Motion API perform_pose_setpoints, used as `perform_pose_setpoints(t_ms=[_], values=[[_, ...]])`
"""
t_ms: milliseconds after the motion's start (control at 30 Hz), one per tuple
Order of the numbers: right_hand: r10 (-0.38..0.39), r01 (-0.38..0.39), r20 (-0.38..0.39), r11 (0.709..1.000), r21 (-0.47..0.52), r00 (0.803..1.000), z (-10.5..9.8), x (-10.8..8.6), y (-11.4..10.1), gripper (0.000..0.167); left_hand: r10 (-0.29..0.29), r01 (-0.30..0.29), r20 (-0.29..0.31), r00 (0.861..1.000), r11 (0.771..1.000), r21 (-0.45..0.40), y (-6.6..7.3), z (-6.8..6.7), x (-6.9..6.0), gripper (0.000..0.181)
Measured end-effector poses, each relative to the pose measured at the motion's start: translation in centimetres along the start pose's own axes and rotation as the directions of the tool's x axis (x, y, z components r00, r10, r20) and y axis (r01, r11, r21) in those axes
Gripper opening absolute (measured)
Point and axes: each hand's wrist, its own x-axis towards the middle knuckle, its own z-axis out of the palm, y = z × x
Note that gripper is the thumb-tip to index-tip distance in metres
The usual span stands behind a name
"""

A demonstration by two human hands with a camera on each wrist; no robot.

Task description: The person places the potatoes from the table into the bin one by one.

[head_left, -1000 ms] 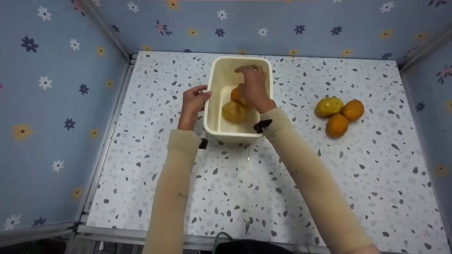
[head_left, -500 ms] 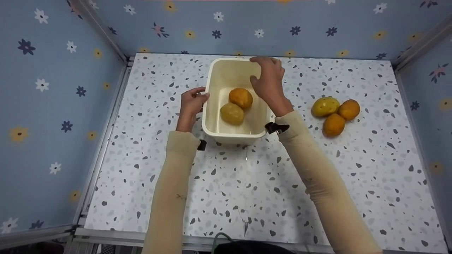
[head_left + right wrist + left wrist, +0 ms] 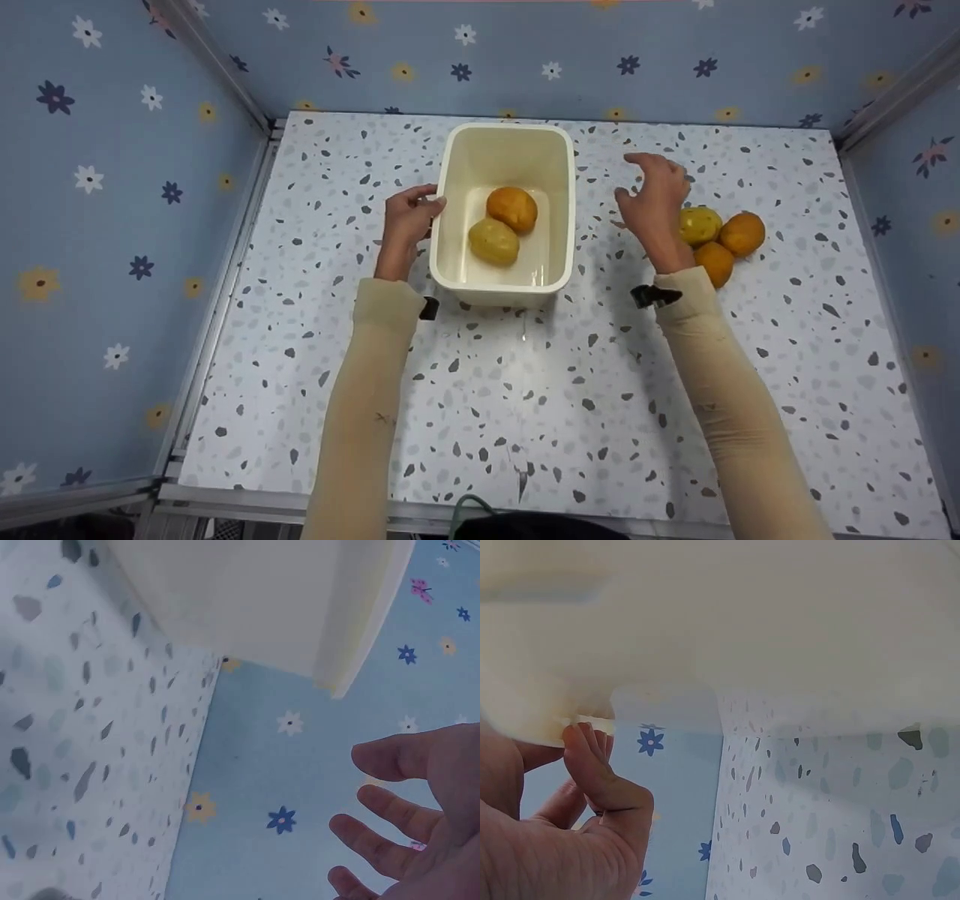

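A cream plastic bin (image 3: pixel 502 293) stands on the table. My left hand (image 3: pixel 409 225) pinches its left rim; the left wrist view shows the thumb and fingers (image 3: pixel 592 772) at the rim. Inside the bin lie an orange, roundish fruit (image 3: pixel 513 209) and a yellow, potato-like oval (image 3: pixel 493 242), touching. My right hand (image 3: pixel 656 201) is in the air right of the bin, fingers spread and holding nothing. In the right wrist view, its fingers (image 3: pixel 375 844) are apart from the bin wall (image 3: pixel 247 600). Beyond it, a speckled yellow, potato-like oval (image 3: pixel 700 226) is partly hidden by my hand.
Two orange, roundish fruits, one farther right (image 3: pixel 742 234) and one nearer (image 3: pixel 715 264), touch the yellow oval on the right. The speckled white table (image 3: pixel 480 420) is bounded by flowered blue walls (image 3: pixel 517 45) at the back and sides.
My right hand has come up out of the bin, passed over its right rim and moved right toward the group of three. The left hand has stayed at the rim.
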Motion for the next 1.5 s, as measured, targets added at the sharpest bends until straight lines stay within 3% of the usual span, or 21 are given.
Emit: perform_pose_setpoints(t_ms=[233,433,667,1067,1500], values=[[0.059,-0.058,0.023,0.997,-0.059,0.998,-1.2,-1.0,4.8,0.044,0.012,-0.012,0.011,1.000,1.000,-0.002,0.0,0.0,-0.2,0.034],[0.136,-0.125,0.074,0.983,-0.136,0.988,-2.0,-1.6,7.5,0.052,-0.013,0.013,0.002,1.000,1.000,0.006,0.1,-0.1,0.0,0.034],[0.131,-0.113,0.104,0.980,-0.163,0.986,-2.6,-2.5,9.8,0.058,-0.004,0.004,0.007,1.000,1.000,0.010,0.0,-0.2,-0.1,0.034],[0.222,-0.154,0.165,0.924,-0.349,0.961,-2.5,-2.8,12.4,0.066,-0.016,0.016,0.010,1.000,1.000,0.004,0.0,-0.2,0.1,0.034],[0.239,-0.174,0.153,0.921,-0.349,0.959,-2.1,-2.4,12.8,0.064,-0.033,0.033,0.001,0.999,0.999,0.016,0.1,-0.2,0.0,0.034]])
